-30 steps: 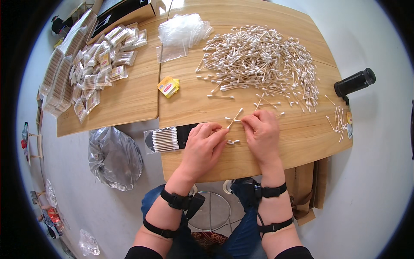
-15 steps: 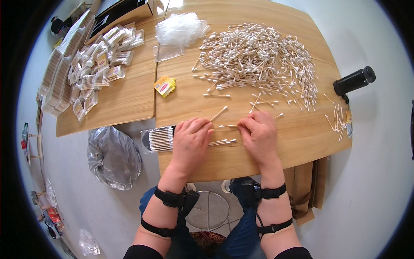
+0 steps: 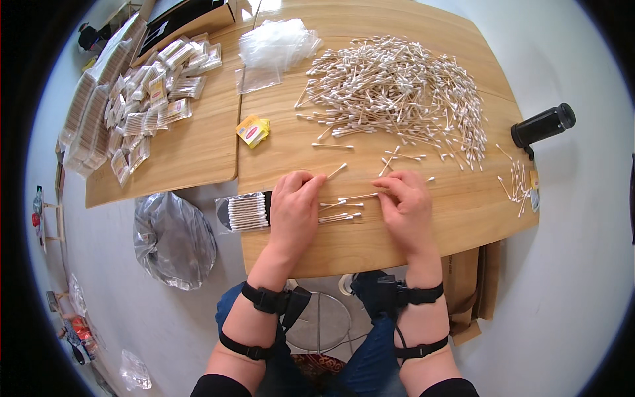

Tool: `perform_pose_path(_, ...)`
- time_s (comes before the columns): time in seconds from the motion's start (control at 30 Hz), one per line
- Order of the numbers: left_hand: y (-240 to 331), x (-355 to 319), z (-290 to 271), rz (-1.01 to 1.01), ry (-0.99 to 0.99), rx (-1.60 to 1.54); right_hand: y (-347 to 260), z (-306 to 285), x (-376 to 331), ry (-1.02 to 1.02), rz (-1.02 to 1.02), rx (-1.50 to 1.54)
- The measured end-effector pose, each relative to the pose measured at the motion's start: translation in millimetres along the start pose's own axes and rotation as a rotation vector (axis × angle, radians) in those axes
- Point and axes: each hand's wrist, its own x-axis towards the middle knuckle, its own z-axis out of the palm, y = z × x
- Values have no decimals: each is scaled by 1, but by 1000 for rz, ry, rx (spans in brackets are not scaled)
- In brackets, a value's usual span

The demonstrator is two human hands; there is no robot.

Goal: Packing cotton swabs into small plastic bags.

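Between the thumb and fingers of my left hand (image 3: 296,205) a cotton swab (image 3: 336,172) is pinched, its white tip pointing up and right. My right hand (image 3: 405,208) has its fingertips closed at the right end of another cotton swab (image 3: 359,196), which points left. Between my hands, a few loose swabs (image 3: 340,217) lie on the table, their left ends partly hidden by my left hand. Left of that hand, a neat row of swabs (image 3: 247,212) lies in a clear plastic bag at the table's edge, with something dark beside it.
A big heap of swabs (image 3: 397,86) covers the far right of the table (image 3: 297,251). Clear bags (image 3: 274,49) and yellow cards (image 3: 253,131) lie far left of it. Filled packets (image 3: 149,99) pile up on the left table. A black bottle (image 3: 544,124) stands at the right edge.
My hands have moved slightly apart, the right one a little to the right. The swab at my right fingertips shows more of its length and sits slightly lower.
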Motion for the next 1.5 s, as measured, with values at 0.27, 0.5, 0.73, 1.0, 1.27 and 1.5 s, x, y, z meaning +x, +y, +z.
perform_pose_path(0.27,-1,-2,-4,8,4,-46,3,-1,-2,-22,-101,-132)
perform_pose_path(0.5,-1,-5,-9,30,-24,-69,14,-11,0,2,-115,-199)
perform_pose_path(0.73,6,-6,-14,23,-32,-113,13,-10,0,20,-98,-273)
perform_pose_path(1.0,5,-5,-9,40,-34,-77,-6,16,4,-22,-159,-229)
perform_pose_path(1.27,3,-5,-7,125,-44,19,-5,21,3,-44,-203,-186)
perform_pose_path(1.5,4,-3,-8,84,-41,-18,-7,18,1,-60,-216,-166)
